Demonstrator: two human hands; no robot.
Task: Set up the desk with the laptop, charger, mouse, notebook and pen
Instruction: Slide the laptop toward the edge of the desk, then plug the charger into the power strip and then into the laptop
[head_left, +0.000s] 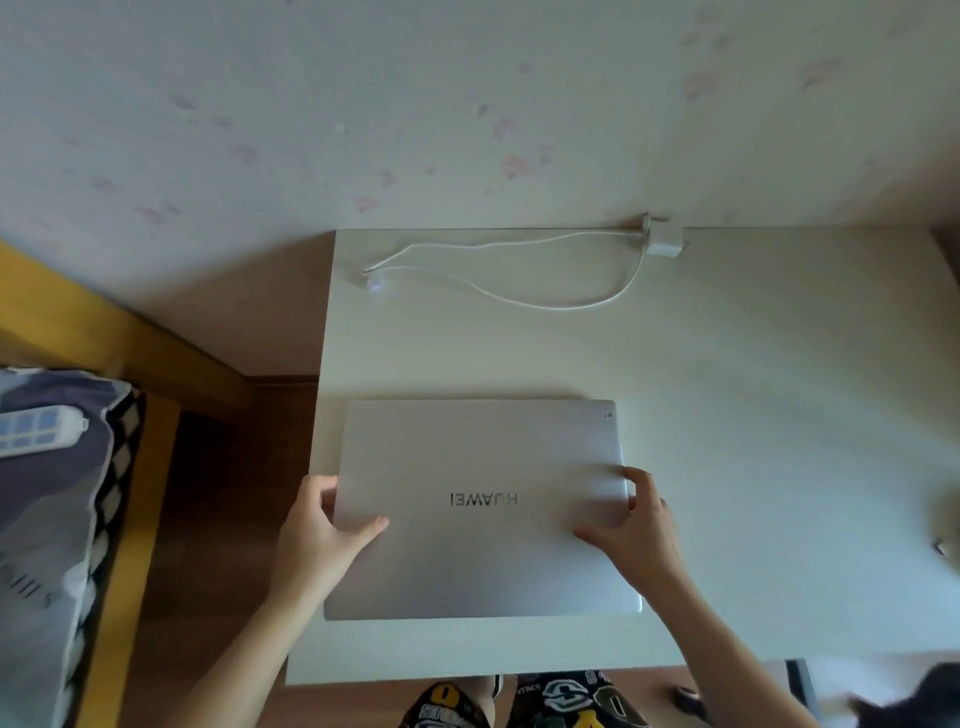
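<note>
Left hand (322, 525): closed on the left edge of the closed silver slab-shaped laptop (480, 512), thumb on the lid, fingers curled under. Laptop: lid shut, logo facing away, held by both hands at the near left part of the white rectangular desk (753, 415); placement is judged in progress. Right hand (636, 525): gripping the right edge likewise. White charger brick with looped cable (662, 241): already laid at the far edge. Mouse, notebook, pen: not seen; judged outstanding.

A: What is the person wearing?
B: Both forearms are bare, no sleeves, and the left hand (324, 525) and right hand (636, 525) are ungloved. Dark shorts (550, 699) carry yellow, white and green patches.
</note>
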